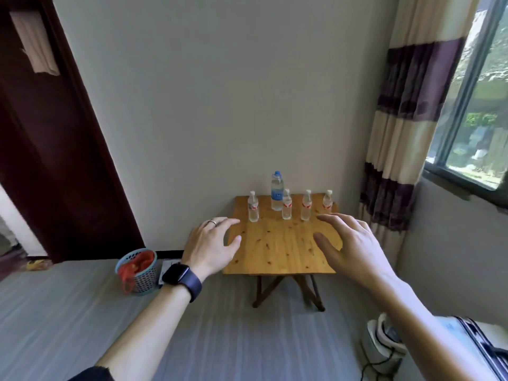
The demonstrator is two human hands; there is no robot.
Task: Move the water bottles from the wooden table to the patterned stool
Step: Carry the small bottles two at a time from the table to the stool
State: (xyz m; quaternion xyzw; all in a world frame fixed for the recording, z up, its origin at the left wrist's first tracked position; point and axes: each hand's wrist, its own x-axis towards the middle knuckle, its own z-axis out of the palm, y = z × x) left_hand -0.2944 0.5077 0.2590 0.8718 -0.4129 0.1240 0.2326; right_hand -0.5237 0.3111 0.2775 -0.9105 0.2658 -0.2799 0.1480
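Wooden table [280, 248] stands at the wall | my left hand [210, 244] and right hand [354, 247] spread, holding nothing, raised before it | five water bottles [286, 204] upright along its far edge.

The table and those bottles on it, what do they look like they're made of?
The table looks like pale solid wood with a light varnish: knots and plank grain show. The bottles, such as the tall bottle and a small bottle, look like clear thin plastic with printed labels and plastic caps; glass can't be ruled out.
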